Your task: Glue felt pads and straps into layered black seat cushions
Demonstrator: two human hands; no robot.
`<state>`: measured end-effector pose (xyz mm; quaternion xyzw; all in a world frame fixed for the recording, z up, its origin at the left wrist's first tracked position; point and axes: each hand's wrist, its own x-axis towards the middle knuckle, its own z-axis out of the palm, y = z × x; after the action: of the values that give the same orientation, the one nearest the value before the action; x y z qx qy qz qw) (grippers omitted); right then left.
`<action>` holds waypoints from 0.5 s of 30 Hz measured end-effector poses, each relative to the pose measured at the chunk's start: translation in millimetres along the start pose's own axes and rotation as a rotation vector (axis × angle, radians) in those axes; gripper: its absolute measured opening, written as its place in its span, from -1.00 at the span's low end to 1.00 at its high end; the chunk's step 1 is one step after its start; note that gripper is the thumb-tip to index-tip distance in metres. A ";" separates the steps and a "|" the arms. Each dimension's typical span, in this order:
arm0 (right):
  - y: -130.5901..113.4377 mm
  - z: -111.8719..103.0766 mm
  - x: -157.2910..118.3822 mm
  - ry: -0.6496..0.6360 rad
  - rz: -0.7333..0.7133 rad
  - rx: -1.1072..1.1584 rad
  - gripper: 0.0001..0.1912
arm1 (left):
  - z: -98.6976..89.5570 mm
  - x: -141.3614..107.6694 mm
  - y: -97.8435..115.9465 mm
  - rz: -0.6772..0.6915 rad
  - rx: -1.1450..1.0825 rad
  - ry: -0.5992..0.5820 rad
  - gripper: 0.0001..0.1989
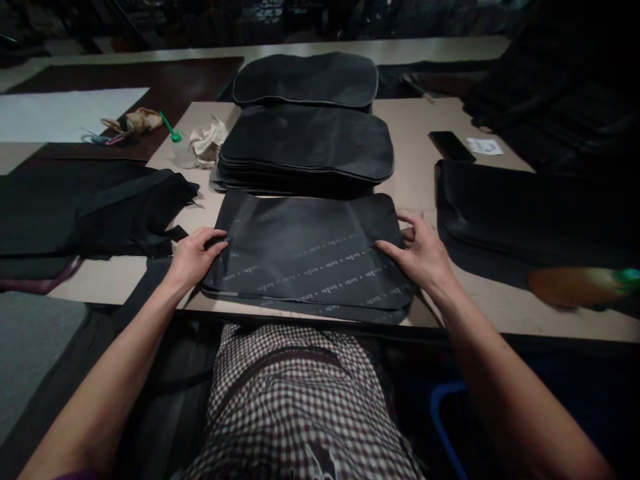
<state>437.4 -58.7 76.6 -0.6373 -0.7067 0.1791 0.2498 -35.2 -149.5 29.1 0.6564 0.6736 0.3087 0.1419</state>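
Observation:
A black panel (300, 247) with rounded corners and rows of pale printed lettering lies in front of me. Another black panel (360, 311) shows beneath it along the near edge. My left hand (197, 253) pinches its left edge between thumb and fingers. At the right edge my right hand (417, 253) grips it, the thumb on top and the other fingers partly hidden at the side. Just beyond stands a stack of similar black panels (310, 140), with another black stack (305, 79) behind that one.
Black cloth (90, 207) spreads at the left, near a bottle with a green nozzle (184, 152) and a crumpled rag (207, 141). To the right are more black panels (500, 213), an orange-brown bottle (575, 287), a phone (452, 146) and a paper slip (484, 146).

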 end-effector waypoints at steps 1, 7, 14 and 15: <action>-1.4 0.4 -0.1 0.000 0.001 -0.003 -0.25 | -0.8 -0.2 0.2 0.002 0.009 -0.001 -0.71; -1.0 2.2 -0.5 -0.030 0.014 0.007 -0.24 | -0.5 -2.4 0.5 -0.009 0.023 -0.014 -0.71; 1.3 4.9 -0.3 -0.008 0.001 0.014 -0.24 | 1.5 -4.2 -3.7 0.001 0.017 -0.014 -0.71; 1.2 5.2 -0.2 -0.010 0.002 0.009 -0.24 | 1.3 -4.4 -4.2 0.002 0.021 -0.014 -0.71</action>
<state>435.4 -58.4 71.6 -0.6360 -0.7065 0.1857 0.2488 -37.3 -153.2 24.6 0.6607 0.6751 0.2972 0.1396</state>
